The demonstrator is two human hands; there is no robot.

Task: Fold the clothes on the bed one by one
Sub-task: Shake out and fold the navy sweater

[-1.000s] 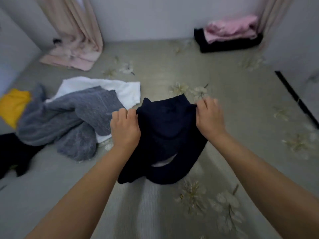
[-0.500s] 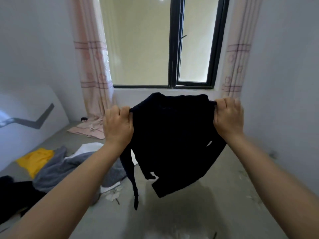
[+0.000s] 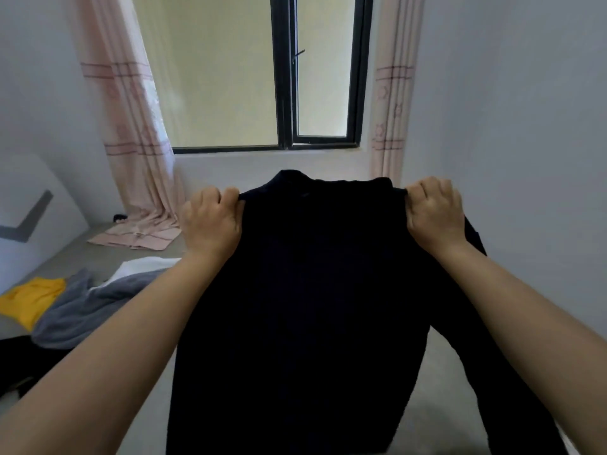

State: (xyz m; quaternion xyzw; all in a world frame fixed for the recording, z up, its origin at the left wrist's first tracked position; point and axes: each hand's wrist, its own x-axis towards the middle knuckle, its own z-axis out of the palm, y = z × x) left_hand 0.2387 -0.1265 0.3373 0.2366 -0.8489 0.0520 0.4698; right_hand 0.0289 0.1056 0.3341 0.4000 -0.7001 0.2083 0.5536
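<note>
Both bare forearms extended forward and raised, left hand (image 3: 212, 221) fingers curled in a closed grip, right hand (image 3: 433, 213) likewise clenched, knuckles up, hands level and well apart

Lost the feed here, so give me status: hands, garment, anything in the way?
Left hand and right hand each grip a shoulder of the dark navy long-sleeved top. Top held up, hanging open, unfolded. Nothing blocking.

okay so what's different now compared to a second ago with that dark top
The dark top went from bunched on the bed to lifted and hanging spread out. The left hand and right hand kept their grip on its shoulders. The grey garment and yellow garment stayed put.
</note>
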